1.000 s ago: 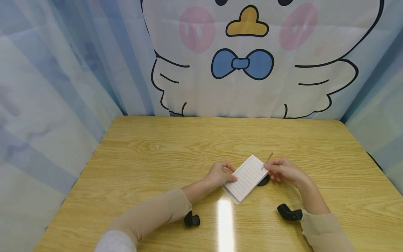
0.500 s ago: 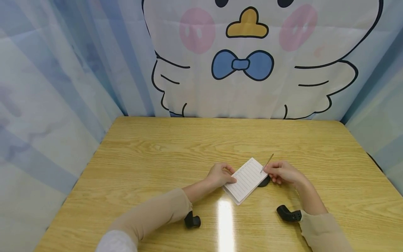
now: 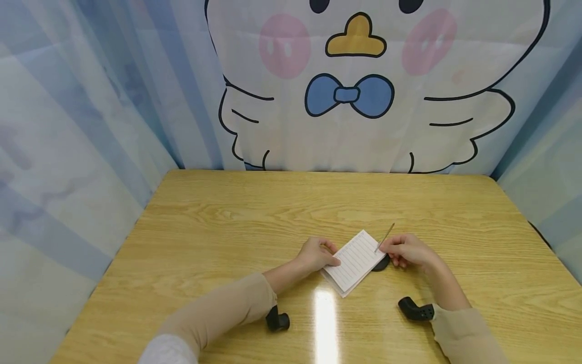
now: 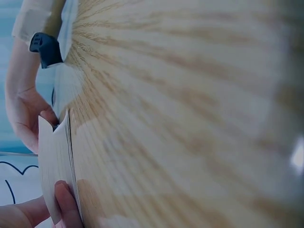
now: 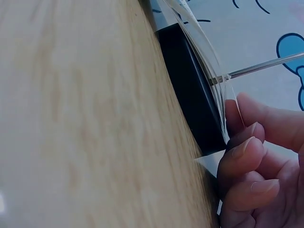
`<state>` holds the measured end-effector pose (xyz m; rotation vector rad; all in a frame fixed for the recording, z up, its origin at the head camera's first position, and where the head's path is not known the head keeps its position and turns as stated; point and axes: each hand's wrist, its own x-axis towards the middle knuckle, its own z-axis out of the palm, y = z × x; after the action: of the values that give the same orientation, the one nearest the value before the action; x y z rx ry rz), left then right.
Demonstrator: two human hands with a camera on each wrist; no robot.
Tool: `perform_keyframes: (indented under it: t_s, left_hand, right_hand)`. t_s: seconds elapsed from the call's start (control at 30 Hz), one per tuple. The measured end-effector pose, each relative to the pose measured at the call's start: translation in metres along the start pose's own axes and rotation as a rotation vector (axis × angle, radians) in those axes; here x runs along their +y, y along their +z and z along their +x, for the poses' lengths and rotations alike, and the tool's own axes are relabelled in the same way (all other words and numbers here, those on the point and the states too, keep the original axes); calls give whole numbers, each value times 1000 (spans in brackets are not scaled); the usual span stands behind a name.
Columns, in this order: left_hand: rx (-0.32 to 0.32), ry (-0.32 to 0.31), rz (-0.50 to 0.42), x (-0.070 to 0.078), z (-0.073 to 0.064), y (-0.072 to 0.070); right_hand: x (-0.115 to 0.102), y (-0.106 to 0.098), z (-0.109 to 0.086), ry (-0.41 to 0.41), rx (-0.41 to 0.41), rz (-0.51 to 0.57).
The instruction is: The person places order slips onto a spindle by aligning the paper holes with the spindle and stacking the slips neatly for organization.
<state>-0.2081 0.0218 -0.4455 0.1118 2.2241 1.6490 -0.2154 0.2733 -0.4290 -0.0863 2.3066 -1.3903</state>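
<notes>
A thin metal paper spike rises at a slant from a round black base on the table. White lined paper sheets are pierced on it near one corner. In the right wrist view the top sheet bows a little away from the stack beneath. My left hand grips the near left edge of the paper, thumb on top. Beside the spike, my right hand pinches the top sheet's right edge between thumb and fingers, its other fingers curled below. The paper hides most of the base in the head view.
The wood-grain table extends on all sides of the paper. Black wrist mounts stick out below both sleeves. A curtain with a cartoon bird hangs behind the table's far edge.
The top sheet has slid slightly down the spike toward the base, narrowing the gap to the sheets below. Both hands have lowered slightly with it, keeping their hold.
</notes>
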Motion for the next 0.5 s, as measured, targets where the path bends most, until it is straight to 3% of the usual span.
perform_keyframes:
  t_s: [0.2, 0.5]
  left_hand:
    - [1, 3, 3, 0, 0, -1]
    - [-51, 12, -32, -2, -1, -5]
  right_hand:
    - [1, 1, 0, 8, 10, -12]
    - [1, 1, 0, 15, 9, -14]
